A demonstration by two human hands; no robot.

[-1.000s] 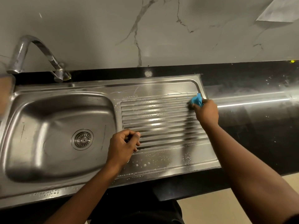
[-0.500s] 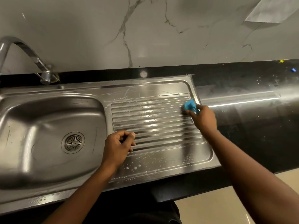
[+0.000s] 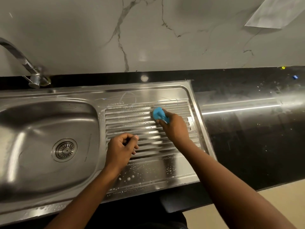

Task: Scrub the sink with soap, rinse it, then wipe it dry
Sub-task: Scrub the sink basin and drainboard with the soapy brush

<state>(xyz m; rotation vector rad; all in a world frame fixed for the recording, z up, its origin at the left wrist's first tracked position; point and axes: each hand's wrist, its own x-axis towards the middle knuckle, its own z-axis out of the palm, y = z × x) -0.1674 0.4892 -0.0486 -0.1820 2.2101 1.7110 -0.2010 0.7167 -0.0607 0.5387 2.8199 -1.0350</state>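
A stainless steel sink point(image 3: 49, 95) has its basin on the left with a round drain point(image 3: 64, 149), and a ribbed drainboard point(image 3: 132, 116) on the right. Soap suds and droplets cover the ribs and the drainboard's front strip. My right hand point(image 3: 175, 128) presses a blue sponge point(image 3: 158, 113) onto the upper middle ribs. My left hand point(image 3: 121, 148) rests as a loose fist on the drainboard's left part, with nothing visible in it.
A chrome tap point(image 3: 24, 63) curves up at the back left. A black counter point(image 3: 255, 129) runs to the right, speckled with splashes; small yellow point(image 3: 283, 67) and blue point(image 3: 295, 77) bits lie far back. A marble wall point(image 3: 148, 38) stands behind.
My right hand has slid the blue sponge leftward from the drainboard's right edge toward its middle. My left hand has stayed where it was.
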